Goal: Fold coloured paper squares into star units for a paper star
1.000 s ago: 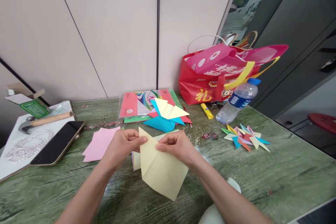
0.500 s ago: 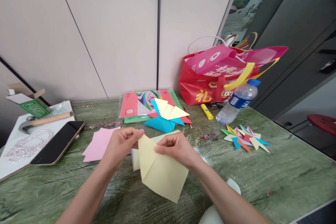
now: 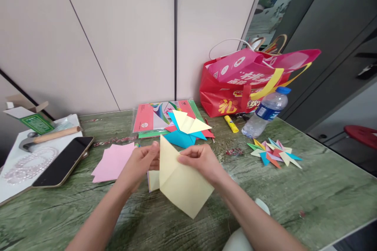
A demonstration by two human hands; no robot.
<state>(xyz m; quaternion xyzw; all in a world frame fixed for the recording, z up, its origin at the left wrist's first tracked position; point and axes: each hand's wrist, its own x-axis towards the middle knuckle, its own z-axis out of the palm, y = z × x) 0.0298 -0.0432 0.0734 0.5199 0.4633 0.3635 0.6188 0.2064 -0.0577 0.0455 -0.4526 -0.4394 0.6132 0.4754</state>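
Observation:
A pale yellow square of paper (image 3: pixel 184 188) with crease lines and a folded left part hangs tilted above the table. My right hand (image 3: pixel 200 160) pinches its upper edge, thumb in front. At its left edge is my left hand (image 3: pixel 144 162), thumb raised off the paper and apart from the fingers, whose tips reach the edge or go behind it. Partly hidden behind the paper lies a small stack of sheets (image 3: pixel 153 182). Beyond my hands rest folded blue and cream paper pieces (image 3: pixel 188 125). Pink sheets (image 3: pixel 113 162) lie left of my left hand.
A red bag (image 3: pixel 220 94), a bottle (image 3: pixel 268 111) and a yellow glue stick (image 3: pixel 231 124) stand or lie at the back right, with colourful folded stars (image 3: pixel 275 153) nearer. At left are a phone (image 3: pixel 63 162), a hammer (image 3: pixel 55 135), beads (image 3: pixel 31 164) and a green box (image 3: pixel 37 122).
My left thumb has come off the paper's upper left corner, which now points up free. The paper has turned slightly, its lower corner shifting left and up, still in my right hand.

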